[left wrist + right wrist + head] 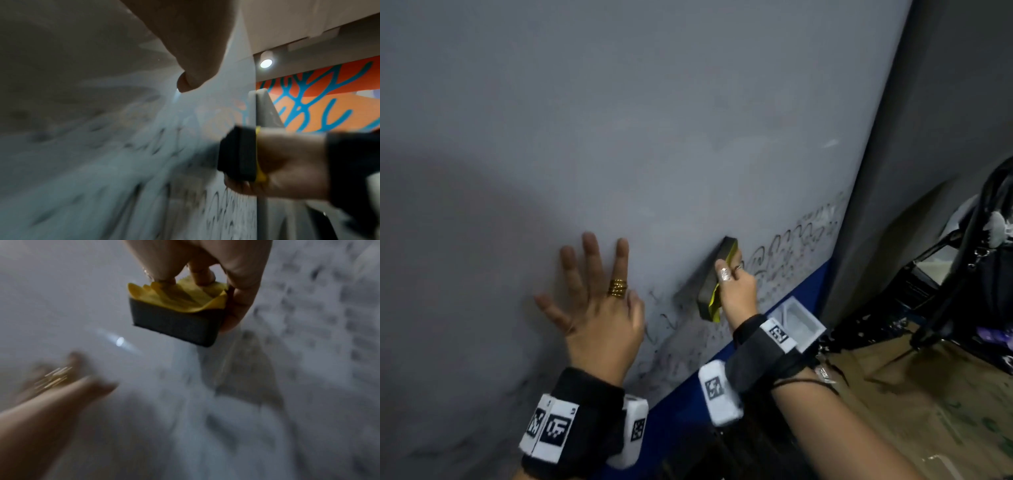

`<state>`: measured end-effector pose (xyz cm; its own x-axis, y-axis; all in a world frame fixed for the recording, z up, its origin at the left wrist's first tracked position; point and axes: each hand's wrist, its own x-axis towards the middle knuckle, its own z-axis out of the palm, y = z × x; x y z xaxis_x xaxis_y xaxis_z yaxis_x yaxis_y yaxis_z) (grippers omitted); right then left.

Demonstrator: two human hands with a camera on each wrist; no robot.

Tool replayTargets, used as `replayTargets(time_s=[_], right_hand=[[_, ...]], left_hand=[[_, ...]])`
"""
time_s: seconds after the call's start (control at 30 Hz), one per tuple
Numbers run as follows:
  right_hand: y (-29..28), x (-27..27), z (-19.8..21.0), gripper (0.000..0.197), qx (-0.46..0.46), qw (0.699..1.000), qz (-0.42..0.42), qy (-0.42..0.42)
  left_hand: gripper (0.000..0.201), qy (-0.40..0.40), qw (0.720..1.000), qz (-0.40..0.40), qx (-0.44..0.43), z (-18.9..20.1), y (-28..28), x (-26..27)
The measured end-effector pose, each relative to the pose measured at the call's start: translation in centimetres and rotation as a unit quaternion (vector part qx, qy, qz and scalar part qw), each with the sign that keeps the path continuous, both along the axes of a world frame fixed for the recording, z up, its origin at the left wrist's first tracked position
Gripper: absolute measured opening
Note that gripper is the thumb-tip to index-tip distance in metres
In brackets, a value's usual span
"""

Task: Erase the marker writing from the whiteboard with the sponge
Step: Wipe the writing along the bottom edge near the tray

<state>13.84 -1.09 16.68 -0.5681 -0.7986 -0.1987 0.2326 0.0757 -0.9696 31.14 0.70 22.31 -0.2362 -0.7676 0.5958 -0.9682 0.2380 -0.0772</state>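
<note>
The whiteboard (654, 120) fills most of the head view; its upper area is wiped pale grey. Black marker writing (784, 253) runs along the lower edge, smeared near the bottom (218, 204) (320, 308). My right hand (736, 291) grips a dark grey sponge with a yellow backing (715, 277) (238, 154) (176, 318) and presses its dark face to the board beside the writing. My left hand (595, 301), with a gold ring, lies flat on the board with fingers spread, left of the sponge; its thumb (185, 81) touches the board.
A blue strip (801, 284) frames the board's lower edge, with a white tray (801, 322) fixed at its right end. Right of the board stand a grey wall (928, 137), a black frame with bags (976, 274) and a brown floor (928, 411).
</note>
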Motion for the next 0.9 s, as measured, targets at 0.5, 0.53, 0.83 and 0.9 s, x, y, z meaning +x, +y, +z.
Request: replayTargets(time_s=[0.5,0.53,0.83,0.9], right_hand=[[0.0,-1.1,1.1,0.032,0.107,0.992,-0.071,0.018],[0.2,-0.5,1.1,0.033,0.107,0.991,-0.075,0.025],[7.0,18.3,0.7,0.021,-0.004,0.989,0.124,0.08],[6.8,19.2,0.7,0.037,-0.007,0.993,0.092,0.069]], left_hand=[[0.08,-0.078,0.997,-0.006,0.007,2.3,3.1,9.4],[0.082,-0.065,0.998,-0.004,0.001,2.4,3.5,10.8],[0.11,-0.1,0.994,0.001,0.032,0.9,3.4,14.3],[0.113,-0.111,0.993,0.001,0.029,0.9,3.1,14.5]])
